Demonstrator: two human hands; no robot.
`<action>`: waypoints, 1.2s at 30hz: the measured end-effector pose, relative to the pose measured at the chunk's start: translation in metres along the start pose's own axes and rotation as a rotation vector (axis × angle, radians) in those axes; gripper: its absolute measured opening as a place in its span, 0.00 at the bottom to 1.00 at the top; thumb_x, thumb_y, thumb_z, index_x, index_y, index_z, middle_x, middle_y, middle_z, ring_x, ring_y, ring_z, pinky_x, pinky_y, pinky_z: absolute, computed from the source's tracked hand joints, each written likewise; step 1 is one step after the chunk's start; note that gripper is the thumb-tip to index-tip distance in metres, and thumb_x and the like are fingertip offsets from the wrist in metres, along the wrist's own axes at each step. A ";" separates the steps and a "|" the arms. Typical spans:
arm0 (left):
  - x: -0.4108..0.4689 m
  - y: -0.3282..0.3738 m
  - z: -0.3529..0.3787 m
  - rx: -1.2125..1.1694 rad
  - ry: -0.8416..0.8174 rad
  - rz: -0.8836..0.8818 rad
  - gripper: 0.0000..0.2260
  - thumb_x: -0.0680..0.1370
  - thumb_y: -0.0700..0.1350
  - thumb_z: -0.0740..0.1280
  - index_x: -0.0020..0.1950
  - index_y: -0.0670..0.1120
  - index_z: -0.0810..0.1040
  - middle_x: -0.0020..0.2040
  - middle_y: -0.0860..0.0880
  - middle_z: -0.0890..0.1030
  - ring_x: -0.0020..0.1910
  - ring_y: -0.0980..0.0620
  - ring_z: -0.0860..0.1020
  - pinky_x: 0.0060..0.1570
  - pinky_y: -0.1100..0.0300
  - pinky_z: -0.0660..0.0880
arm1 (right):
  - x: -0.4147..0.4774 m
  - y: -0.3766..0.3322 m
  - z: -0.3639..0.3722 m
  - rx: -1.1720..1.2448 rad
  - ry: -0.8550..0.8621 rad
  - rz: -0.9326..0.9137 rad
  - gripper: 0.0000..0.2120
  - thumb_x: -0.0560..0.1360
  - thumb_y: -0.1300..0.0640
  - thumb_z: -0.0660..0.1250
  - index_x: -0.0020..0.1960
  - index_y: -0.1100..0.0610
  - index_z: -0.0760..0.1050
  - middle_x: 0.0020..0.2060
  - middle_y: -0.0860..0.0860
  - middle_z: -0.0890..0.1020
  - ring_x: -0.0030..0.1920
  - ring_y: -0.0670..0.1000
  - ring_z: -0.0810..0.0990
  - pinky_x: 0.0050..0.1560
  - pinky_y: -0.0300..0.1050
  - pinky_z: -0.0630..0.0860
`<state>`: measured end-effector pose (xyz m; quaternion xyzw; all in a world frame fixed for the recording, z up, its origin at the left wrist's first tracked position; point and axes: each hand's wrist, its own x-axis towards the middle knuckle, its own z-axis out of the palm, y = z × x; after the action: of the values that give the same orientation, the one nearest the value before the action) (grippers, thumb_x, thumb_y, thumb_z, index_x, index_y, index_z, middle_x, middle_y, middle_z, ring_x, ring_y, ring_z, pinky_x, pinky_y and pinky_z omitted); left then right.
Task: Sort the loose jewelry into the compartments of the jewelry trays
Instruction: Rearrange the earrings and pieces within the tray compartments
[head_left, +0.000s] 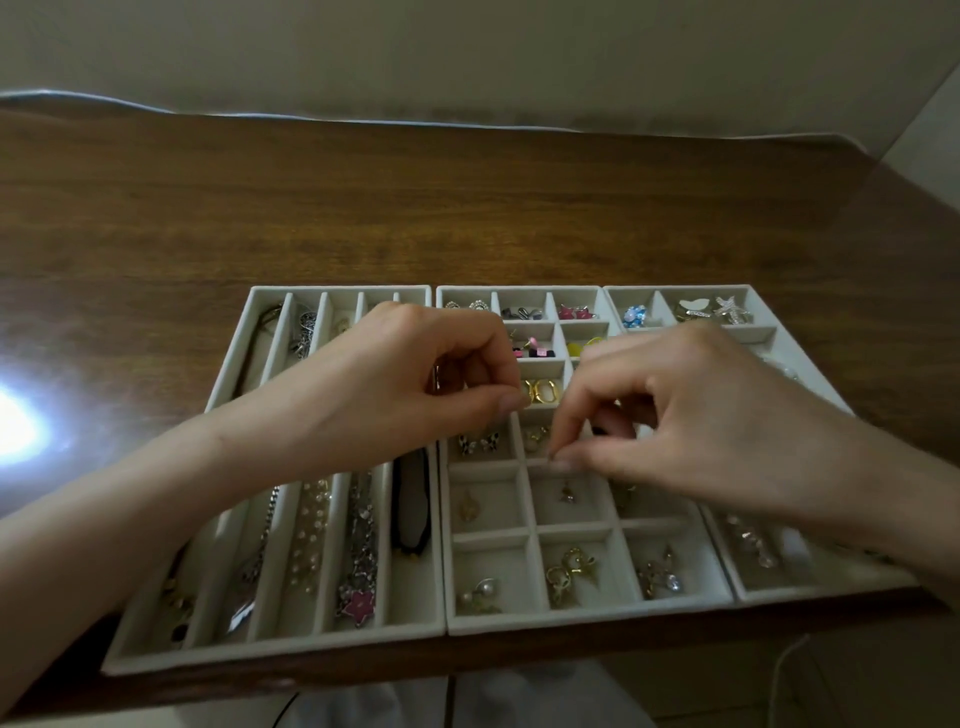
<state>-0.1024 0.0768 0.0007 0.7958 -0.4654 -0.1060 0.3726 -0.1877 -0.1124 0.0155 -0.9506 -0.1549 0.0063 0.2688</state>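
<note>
Since the right hand has thumb and forefinger closed on what seems a tiny piece, too small to identify, the step in hand looks like setting it into a cell of the middle tray. The piece hangs just above the divider between two cells of the centre column, the nearer one holding a small drop earring. To do this well, the pinch should go clearly past the divider and low into the chosen cell before the fingers part, so the piece cannot bounce over the wall or perch on it. The left hand hovers curled over the seam with the left tray, thumb against forefinger beside the gold hoops; I cannot tell whether it holds anything. It crowds the far cells and hides several. Chains, a black cord necklace and a pink flower pendant lie in the left tray's long channels. The right tray sits partly under the right wrist. Glare on the wooden counter may hinder sight at the left.
</note>
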 end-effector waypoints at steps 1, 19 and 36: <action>0.000 0.000 -0.001 -0.050 -0.011 -0.020 0.05 0.71 0.51 0.68 0.41 0.51 0.79 0.34 0.55 0.80 0.32 0.58 0.77 0.32 0.69 0.72 | 0.001 0.001 -0.004 0.066 0.023 -0.002 0.02 0.65 0.53 0.75 0.36 0.50 0.83 0.28 0.44 0.76 0.32 0.46 0.75 0.31 0.35 0.69; 0.001 0.004 0.002 -0.556 0.079 -0.082 0.13 0.64 0.43 0.76 0.46 0.47 0.79 0.41 0.46 0.83 0.44 0.40 0.81 0.49 0.44 0.76 | 0.015 0.007 0.005 0.308 0.323 -0.234 0.03 0.70 0.57 0.73 0.43 0.54 0.80 0.38 0.43 0.80 0.39 0.48 0.79 0.39 0.40 0.75; -0.002 0.006 0.005 0.101 0.218 0.091 0.20 0.66 0.41 0.77 0.54 0.46 0.72 0.36 0.59 0.80 0.32 0.67 0.75 0.36 0.77 0.67 | 0.016 0.016 0.003 0.252 0.262 -0.284 0.08 0.73 0.61 0.70 0.52 0.53 0.80 0.43 0.50 0.81 0.43 0.52 0.79 0.42 0.45 0.76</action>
<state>-0.1104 0.0739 0.0010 0.7984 -0.4626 0.0216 0.3848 -0.1685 -0.1190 0.0056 -0.8710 -0.2489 -0.1355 0.4012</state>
